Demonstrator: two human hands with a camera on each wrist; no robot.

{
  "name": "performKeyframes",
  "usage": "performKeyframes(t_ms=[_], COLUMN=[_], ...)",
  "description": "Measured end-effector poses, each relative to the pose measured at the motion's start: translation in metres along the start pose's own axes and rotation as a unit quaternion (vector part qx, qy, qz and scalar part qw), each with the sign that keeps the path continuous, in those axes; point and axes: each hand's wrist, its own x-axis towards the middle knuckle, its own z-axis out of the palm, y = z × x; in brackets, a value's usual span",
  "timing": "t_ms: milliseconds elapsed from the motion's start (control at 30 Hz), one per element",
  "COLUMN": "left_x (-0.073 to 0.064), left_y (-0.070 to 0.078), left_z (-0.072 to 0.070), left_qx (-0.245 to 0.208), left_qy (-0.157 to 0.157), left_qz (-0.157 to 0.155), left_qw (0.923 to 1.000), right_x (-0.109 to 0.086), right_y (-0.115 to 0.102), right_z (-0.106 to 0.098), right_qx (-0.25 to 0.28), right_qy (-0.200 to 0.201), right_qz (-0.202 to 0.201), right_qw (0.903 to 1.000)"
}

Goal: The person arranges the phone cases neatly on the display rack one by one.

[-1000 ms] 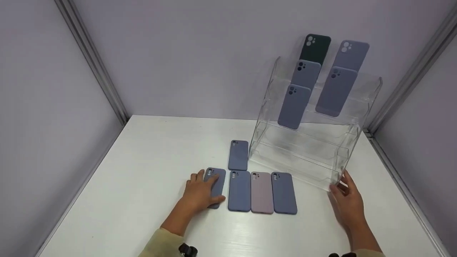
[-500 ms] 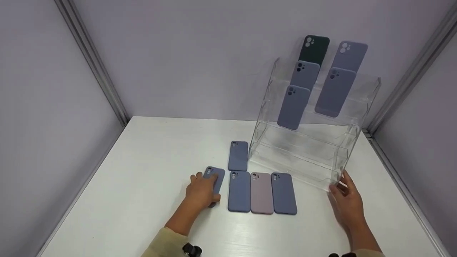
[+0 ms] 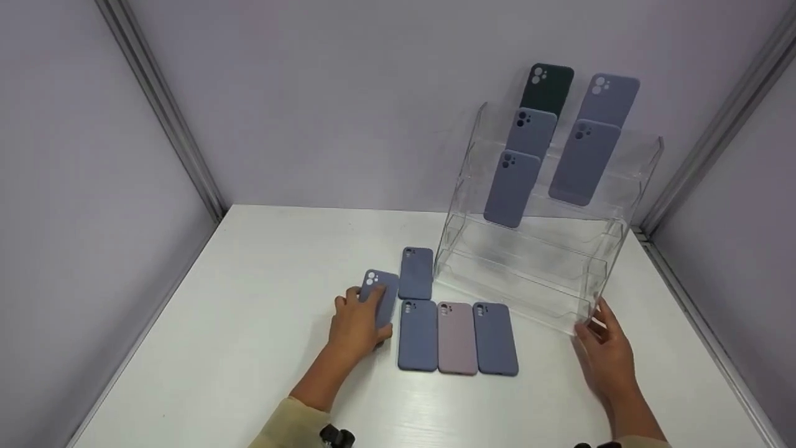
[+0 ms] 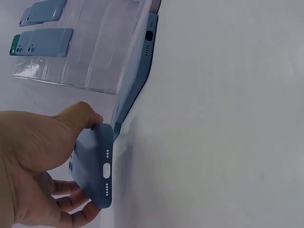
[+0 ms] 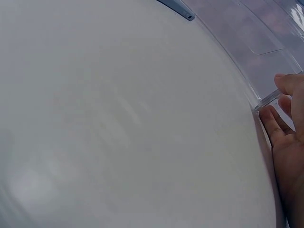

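Your left hand [image 3: 356, 326] pinches a blue-grey phone case [image 3: 388, 303]; your right hand [image 3: 610, 361] pinches a corner of the clear rack [image 3: 544, 247].
Left hand partly hides the phone case; right wrist view cuts off your right hand. White worktop [image 3: 261, 280], pale walls [image 3: 348, 112]. From the pink case [image 3: 457, 339], head view: phone case at ten o'clock, tilted; clear rack at one.

- blue-grey case [image 3: 387, 306] lifted off the desk [image 3: 249, 323], now tilted and nearer the clear rack [image 3: 528, 264]
- left hand's grip [image 3: 354, 326], now pinching its edges, shifted with it towards the rack
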Motion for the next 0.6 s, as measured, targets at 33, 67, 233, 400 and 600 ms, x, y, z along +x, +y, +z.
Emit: performKeyframes(t_ms=[33, 67, 233, 400, 600], left_x=[0.001, 0.002, 0.008, 0.016, 0.024], left_y=[0.002, 0.005, 0.024, 0.05, 0.083], left_z=[0.0, 0.0, -0.001, -0.003, -0.002], left_qx=[-0.012, -0.027, -0.085, -0.095, -0.101], left_qy=[0.0, -0.001, 0.011, 0.037, 0.045], left_qz=[0.004, 0.008, 0.031, 0.058, 0.078], left_qw=[0.9999, 0.9996, 0.9959, 0.9931, 0.9908], right_x=[0.0, 0.0, -0.001, -0.001, -0.001], right_y=[0.0, 0.001, 0.001, 0.001, -0.002], right_z=[0.0, -0.001, -0.003, -0.002, 0.0], right_qx=[0.001, 0.004, 0.012, 0.014, 0.009], right_qy=[0.0, 0.0, 0.0, 0.0, 0.003], right_qz=[0.0, 0.0, 0.003, 0.004, 0.0], right_qw=[1.0, 1.0, 0.9999, 0.9999, 1.0])
